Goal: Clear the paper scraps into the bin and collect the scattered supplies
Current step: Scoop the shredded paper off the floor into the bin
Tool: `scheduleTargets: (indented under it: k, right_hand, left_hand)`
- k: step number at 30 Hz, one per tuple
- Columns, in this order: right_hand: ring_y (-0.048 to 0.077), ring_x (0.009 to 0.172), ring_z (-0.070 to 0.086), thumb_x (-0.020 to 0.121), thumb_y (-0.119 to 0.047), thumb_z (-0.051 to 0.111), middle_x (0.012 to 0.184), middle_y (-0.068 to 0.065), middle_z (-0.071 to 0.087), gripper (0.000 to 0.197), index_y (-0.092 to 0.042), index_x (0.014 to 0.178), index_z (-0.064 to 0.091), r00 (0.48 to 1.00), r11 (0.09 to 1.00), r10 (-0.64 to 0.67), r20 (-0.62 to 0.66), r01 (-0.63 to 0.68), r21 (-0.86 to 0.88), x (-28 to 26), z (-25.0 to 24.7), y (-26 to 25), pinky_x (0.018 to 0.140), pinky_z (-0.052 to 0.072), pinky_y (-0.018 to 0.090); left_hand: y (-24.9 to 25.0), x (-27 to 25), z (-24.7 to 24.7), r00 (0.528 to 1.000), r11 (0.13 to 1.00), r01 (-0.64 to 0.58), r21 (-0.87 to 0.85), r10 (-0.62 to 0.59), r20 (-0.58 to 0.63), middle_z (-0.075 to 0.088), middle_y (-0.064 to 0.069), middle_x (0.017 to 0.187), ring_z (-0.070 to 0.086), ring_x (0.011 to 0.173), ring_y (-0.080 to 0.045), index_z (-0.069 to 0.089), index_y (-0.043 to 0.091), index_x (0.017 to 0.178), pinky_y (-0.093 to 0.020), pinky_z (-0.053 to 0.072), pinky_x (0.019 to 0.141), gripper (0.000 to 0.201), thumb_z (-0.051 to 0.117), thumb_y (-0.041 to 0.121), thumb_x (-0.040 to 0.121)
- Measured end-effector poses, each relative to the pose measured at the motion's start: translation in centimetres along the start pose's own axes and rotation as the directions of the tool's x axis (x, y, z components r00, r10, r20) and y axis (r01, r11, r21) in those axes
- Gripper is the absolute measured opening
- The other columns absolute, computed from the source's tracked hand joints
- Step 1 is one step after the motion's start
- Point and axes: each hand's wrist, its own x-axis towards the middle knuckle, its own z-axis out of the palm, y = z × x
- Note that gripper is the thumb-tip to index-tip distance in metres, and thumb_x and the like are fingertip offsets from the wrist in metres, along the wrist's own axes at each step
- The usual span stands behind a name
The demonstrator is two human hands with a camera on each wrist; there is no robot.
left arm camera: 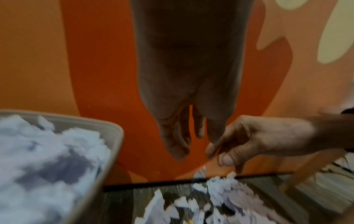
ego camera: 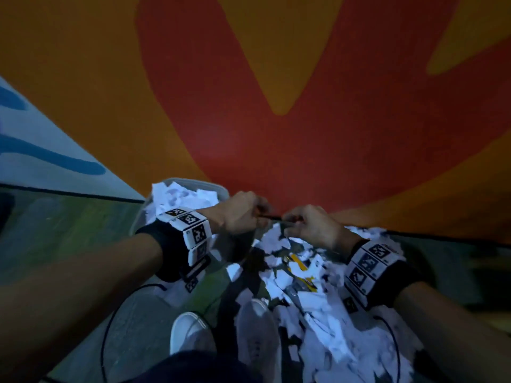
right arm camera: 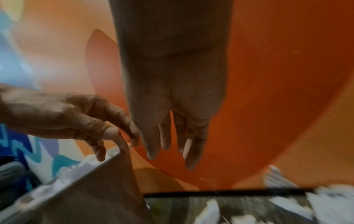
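Observation:
A grey bin [ego camera: 193, 182] stands against the wall, heaped with white paper scraps [ego camera: 182, 197]. My left hand [ego camera: 249, 214] hovers over its right rim, fingers hanging loosely with nothing seen in them [left arm camera: 178, 136]. My right hand [ego camera: 298, 222] is just beside it, above the floor pile of scraps [ego camera: 290, 272]. Its fingers look curled with thumb near forefinger [left arm camera: 220, 151] in the left wrist view. They hang straight in the right wrist view, with a thin white sliver [right arm camera: 186, 147] between two of them. Yellow supplies [ego camera: 298, 265] lie among the floor scraps.
The orange and red painted wall [ego camera: 276, 106] rises right behind the bin, with a dark baseboard strip [ego camera: 83, 193] at its foot. My white shoes [ego camera: 188, 335] stand on the floor at the edge of the scraps. A wooden leg [left arm camera: 306, 171] slants at the right.

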Motion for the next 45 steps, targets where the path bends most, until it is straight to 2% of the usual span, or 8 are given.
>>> scheduleTargets:
  k: [4,10,20,26,29,32,39,45]
  right_hand:
    - [0.020,0.091,0.066,0.085,-0.020,0.074,0.105,0.007,0.070,0.020,-0.010,0.103,0.071,0.985,0.984,0.151,0.079,-0.157,0.079,-2.3,3.9,8.5,0.083,0.055,0.043]
    - [0.024,0.116,0.057,0.083,-0.021,0.077,0.132,0.009,0.057,0.051,-0.011,0.130,0.059,0.904,0.903,0.418,0.094,-0.425,0.068,-4.3,8.9,17.9,0.088,0.043,0.025]
    - [0.039,0.139,0.031,0.065,-0.077,0.071,0.152,0.016,0.027,0.117,-0.025,0.154,0.016,0.700,0.701,0.713,-0.034,-0.714,-0.006,-2.7,10.1,26.1,0.110,0.035,0.049]
    - [0.036,0.123,0.052,0.057,-0.084,0.064,0.130,0.015,0.053,0.103,-0.029,0.141,0.039,0.762,0.761,0.647,-0.012,-0.645,0.074,-1.9,11.6,26.9,0.098,0.046,0.042]
    - [0.026,0.122,0.055,0.070,-0.058,0.079,0.135,0.008,0.055,0.086,-0.019,0.140,0.049,0.787,0.728,0.616,0.019,-0.579,0.366,-2.4,9.6,27.2,0.096,0.047,0.038]
    - [0.025,0.122,0.055,0.065,-0.069,0.075,0.140,0.005,0.053,0.089,-0.025,0.138,0.052,0.798,0.745,0.602,-0.004,-0.561,0.360,-4.2,8.4,29.0,0.099,0.048,0.041]
    - [0.036,0.140,0.030,0.047,-0.085,0.068,0.151,0.007,0.030,0.110,-0.067,0.139,0.011,0.779,0.773,0.612,0.137,-0.626,0.105,-6.6,10.8,29.5,0.109,0.038,0.053]
    - [0.040,0.117,0.040,0.077,-0.048,0.072,0.130,0.011,0.035,0.073,-0.028,0.139,0.038,0.789,0.787,0.611,-0.068,-0.614,-0.055,-5.6,12.8,26.9,0.095,0.042,0.044]
  left_hand:
    - [0.0,3.7,7.1,0.991,0.998,0.008,-0.059,0.000,0.137,0.070,-0.003,0.112,0.063,0.093,-0.014,0.067,0.015,0.122,-0.027,0.050,0.086,0.033,0.066,0.030,0.092]
    - [-1.8,7.6,17.8,0.962,0.984,0.067,-0.165,-0.020,0.272,0.058,-0.007,0.136,0.061,0.113,-0.023,0.057,0.012,0.135,-0.028,0.049,0.093,0.047,0.069,0.025,0.092]
    - [-2.5,13.7,25.6,0.976,0.985,-0.031,-0.172,0.067,0.206,0.021,-0.005,0.163,0.021,0.149,-0.026,0.021,0.026,0.157,-0.043,0.028,0.118,0.081,0.068,0.038,0.092]
    - [1.7,15.6,28.7,0.945,0.957,-0.233,-0.173,0.264,0.192,0.035,-0.006,0.153,0.030,0.138,-0.030,0.034,0.023,0.151,-0.046,0.032,0.113,0.094,0.078,0.052,0.073]
    - [3.7,15.4,29.6,0.950,0.956,-0.212,-0.202,0.250,0.186,0.030,-0.003,0.156,0.023,0.141,-0.024,0.030,0.018,0.152,-0.039,0.027,0.115,0.101,0.079,0.059,0.073]
    - [4.4,15.1,30.7,0.951,0.960,-0.206,-0.188,0.242,0.193,0.021,-0.002,0.157,0.019,0.141,-0.024,0.023,0.023,0.153,-0.046,0.034,0.112,0.107,0.077,0.064,0.071]
    - [4.2,14.3,32.1,0.978,0.980,-0.189,-0.062,0.194,0.082,0.037,-0.010,0.133,0.042,0.108,-0.030,0.048,0.021,0.138,-0.049,0.050,0.086,0.060,0.071,0.015,0.083]
    - [2.2,14.6,29.1,0.993,0.957,-0.076,-0.281,0.100,0.070,0.041,-0.007,0.124,0.048,0.112,-0.026,0.047,0.014,0.137,-0.041,0.044,0.095,0.044,0.060,0.024,0.096]
